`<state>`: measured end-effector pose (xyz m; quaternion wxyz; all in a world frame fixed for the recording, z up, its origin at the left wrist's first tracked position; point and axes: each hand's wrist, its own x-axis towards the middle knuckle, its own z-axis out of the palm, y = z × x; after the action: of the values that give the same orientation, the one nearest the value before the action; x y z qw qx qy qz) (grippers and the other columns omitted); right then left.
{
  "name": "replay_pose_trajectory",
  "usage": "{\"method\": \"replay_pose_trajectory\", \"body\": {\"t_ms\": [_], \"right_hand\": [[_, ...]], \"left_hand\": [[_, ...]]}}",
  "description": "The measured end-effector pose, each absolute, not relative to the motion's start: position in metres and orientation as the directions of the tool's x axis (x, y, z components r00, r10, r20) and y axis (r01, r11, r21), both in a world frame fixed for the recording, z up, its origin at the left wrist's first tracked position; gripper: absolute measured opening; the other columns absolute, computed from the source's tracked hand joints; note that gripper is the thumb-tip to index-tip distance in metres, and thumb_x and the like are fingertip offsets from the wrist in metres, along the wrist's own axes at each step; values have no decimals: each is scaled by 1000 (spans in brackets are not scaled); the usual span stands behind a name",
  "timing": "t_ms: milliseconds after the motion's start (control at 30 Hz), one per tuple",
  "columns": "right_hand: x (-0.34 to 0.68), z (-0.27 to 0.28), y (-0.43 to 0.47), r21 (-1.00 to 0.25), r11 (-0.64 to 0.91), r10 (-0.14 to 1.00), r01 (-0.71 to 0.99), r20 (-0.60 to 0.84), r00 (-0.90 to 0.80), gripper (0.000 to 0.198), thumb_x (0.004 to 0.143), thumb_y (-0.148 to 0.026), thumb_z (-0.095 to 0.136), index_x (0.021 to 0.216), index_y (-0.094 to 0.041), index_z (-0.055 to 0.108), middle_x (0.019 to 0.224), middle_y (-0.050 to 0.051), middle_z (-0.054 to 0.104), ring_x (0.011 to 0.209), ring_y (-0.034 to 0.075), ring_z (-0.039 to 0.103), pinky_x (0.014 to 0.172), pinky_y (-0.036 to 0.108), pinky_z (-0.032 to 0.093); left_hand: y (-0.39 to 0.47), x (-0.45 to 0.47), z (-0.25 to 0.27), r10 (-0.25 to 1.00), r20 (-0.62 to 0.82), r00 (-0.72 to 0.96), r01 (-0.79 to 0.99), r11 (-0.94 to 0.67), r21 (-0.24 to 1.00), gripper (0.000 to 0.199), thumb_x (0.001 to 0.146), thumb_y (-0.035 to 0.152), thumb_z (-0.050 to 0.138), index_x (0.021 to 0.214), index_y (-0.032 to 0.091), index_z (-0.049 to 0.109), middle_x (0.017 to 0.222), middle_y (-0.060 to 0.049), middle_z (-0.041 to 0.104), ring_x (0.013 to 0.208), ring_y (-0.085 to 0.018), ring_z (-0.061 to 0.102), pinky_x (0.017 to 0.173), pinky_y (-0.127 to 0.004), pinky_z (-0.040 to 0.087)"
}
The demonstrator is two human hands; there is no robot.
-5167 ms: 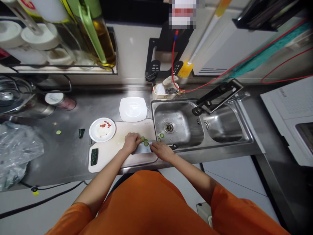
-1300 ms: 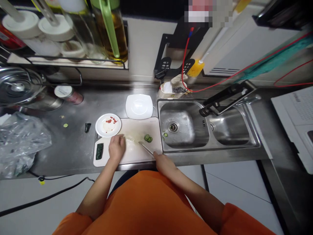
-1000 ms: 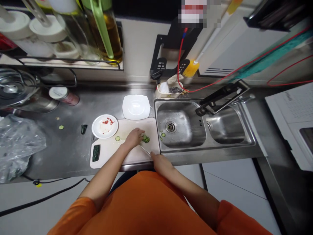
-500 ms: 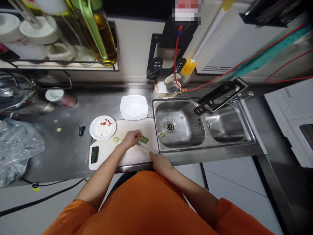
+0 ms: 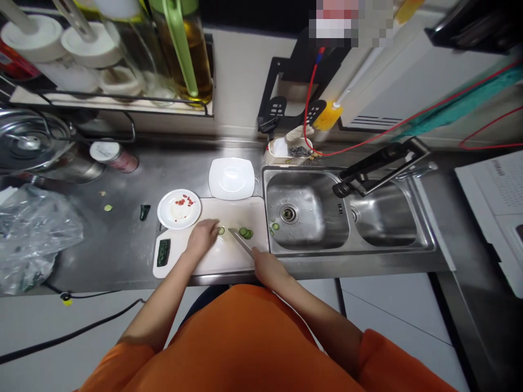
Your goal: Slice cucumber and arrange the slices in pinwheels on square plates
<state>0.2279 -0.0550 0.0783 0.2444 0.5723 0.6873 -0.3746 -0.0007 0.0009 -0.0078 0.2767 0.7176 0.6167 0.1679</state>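
My left hand is over the white cutting board, its fingers bent and closed at the edge of a pale cucumber slice. In my right hand is a knife, its blade slanting up and left across the board, tip near the slice. Several overlapping cucumber slices lie just right of the blade. On the board's left end rests a dark green cucumber piece. A round white plate with small red bits overlaps the board's upper left corner.
Behind the board stands a square white plate. The double sink borders the board's right side, with cucumber slices near its rim. On the left counter lie a cucumber end, a container and a plastic bag.
My left hand has moved left, away from the overlapping slices, and a single slice now shows right of its fingertips. The knife blade is more fully visible. The whole view has shifted slightly.
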Motion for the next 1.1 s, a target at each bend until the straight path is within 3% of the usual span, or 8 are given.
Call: {"method": "replay_pose_trajectory", "body": {"t_ms": [100,300,1100], "right_hand": [[222,79,-53,-222,69,608,973,-763,-217,43,84,-6,34,125,-16,43,101,15,65,99,26,62,75,33,45],[207,79,-52,-225,127,619,966,-744,-254,42,88,-6,31,128,-16,40,100,15,65,100,25,62,75,32,46],[197,77,-49,-219,152,623,964,-736,-266,37,90,-5,27,121,-16,43,100,14,66,98,25,63,74,33,49]], "left_hand": [[-24,4,-17,995,-92,37,824,22,566,25,83,30,53,100,18,66,93,-10,68,88,-23,60,84,-35,47],[-41,17,-28,997,-57,-58,789,81,609,26,86,31,50,104,18,65,94,-11,64,89,-23,58,83,-34,47],[-41,18,-31,997,6,-73,755,52,654,26,86,27,50,104,16,66,91,-9,63,86,-21,58,83,-33,49]]}}
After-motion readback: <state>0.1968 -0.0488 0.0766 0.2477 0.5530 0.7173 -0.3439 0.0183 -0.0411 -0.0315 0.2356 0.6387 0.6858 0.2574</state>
